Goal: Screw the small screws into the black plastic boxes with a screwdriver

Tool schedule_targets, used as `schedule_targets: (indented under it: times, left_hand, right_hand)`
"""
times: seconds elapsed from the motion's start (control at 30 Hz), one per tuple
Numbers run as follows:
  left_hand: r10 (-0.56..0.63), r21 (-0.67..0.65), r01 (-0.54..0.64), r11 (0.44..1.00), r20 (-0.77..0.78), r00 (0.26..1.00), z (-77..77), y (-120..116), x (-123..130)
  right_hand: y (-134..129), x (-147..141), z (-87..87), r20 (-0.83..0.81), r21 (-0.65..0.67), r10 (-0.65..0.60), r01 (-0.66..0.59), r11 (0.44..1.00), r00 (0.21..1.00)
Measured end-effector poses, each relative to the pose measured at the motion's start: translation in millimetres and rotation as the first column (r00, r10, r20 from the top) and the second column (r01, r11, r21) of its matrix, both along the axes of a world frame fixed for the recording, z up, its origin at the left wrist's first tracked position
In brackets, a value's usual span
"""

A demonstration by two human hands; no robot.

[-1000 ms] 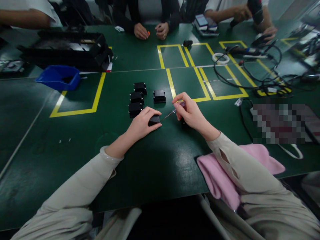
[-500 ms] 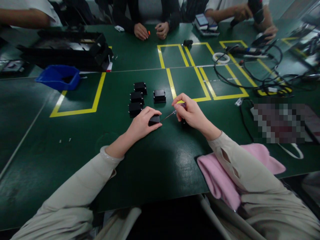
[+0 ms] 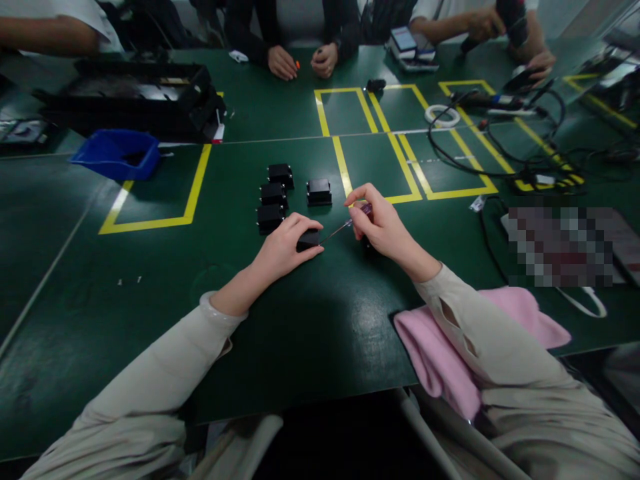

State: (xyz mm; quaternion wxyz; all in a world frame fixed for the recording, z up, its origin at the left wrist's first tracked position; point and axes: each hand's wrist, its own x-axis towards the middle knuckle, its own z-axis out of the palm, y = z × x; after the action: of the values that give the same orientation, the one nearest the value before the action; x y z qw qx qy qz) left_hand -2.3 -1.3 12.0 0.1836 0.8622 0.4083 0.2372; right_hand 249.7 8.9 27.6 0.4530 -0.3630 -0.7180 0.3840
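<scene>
My left hand [image 3: 287, 245] is closed around a small black box [image 3: 309, 240], pinning it to the green table with thumb and fingers. In my right hand [image 3: 376, 223] is a screwdriver [image 3: 343, 230], its handle between thumb and fingers. The thin shaft slants down to the left, and its tip meets the right side of the held box. Just beyond my left hand, black boxes of the same kind stand in a column, the nearest one [image 3: 271, 218] beside my knuckles. Another black box [image 3: 319, 191] sits apart from them. Something dark [image 3: 368, 247] lies partly hidden under my right hand.
A blue bin [image 3: 120, 155] and stacked black trays [image 3: 135, 100] stand at the left. Two tiny pieces [image 3: 130, 281] lie near left. A pink cloth [image 3: 440, 347] is under my right forearm. Cables [image 3: 525, 147] tangle at the right. Co-workers sit across the table.
My right hand has shifted very slightly, with the screwdriver tip still at the box. The left hand and the box stay where they were.
</scene>
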Motion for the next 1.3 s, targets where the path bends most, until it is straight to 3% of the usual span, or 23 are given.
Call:
schedule_targets:
  times: [0.67, 1.3]
  left_hand:
    - [-0.011, 0.029, 0.010, 1.000, 0.011, 1.000, -2.4, 0.8, -1.5]
    - [-0.005, 0.019, 0.005, 1.000, 0.015, 1.000, -2.3, 0.5, -0.9]
  right_hand:
    - [1.4, 0.2, 1.8, 0.056, 0.005, 0.003, -0.004, 1.000, 0.998]
    - [-0.2, -1.3, 1.6, 0.011, -0.016, 0.011, -0.011, 1.000, 1.000]
